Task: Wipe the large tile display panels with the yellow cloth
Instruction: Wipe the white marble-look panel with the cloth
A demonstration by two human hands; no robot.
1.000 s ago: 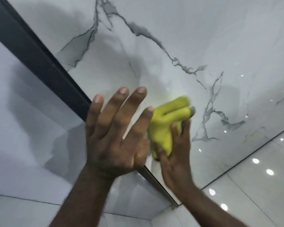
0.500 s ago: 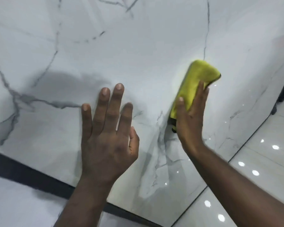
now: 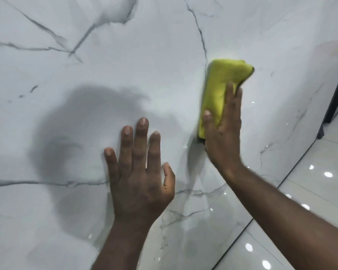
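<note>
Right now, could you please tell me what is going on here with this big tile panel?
A person is cleaning a large marble-look tile panel. The right hand presses a folded yellow cloth flat against the panel, towards its right side. The left hand rests on the panel beside it, fingers spread, holding nothing. A glossy floor shows at lower right.
</note>
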